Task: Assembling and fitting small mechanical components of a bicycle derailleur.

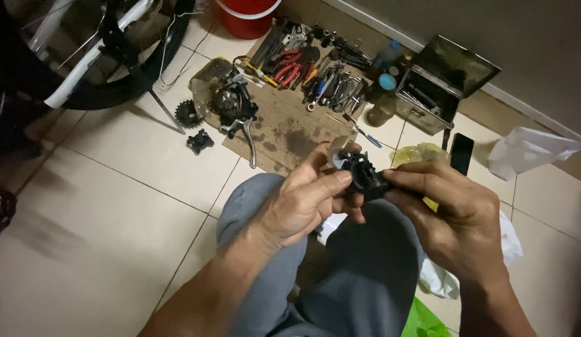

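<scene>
Both hands, left [303, 203] and right [449, 218], pinch a small black plastic bicycle part [364, 176] above grey-trousered knees [365, 262]; tools [315, 68] lie on brown cardboard [290, 128] beyond.

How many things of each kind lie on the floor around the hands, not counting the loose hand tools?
Red bucket: 1
Open toolbox: 1
Bottles: 2 clear to see
Black phone: 1
Cardboard sheet: 1
Sprocket: 1
White bag: 1
Total: 8
Both hands hold a black part.
</scene>
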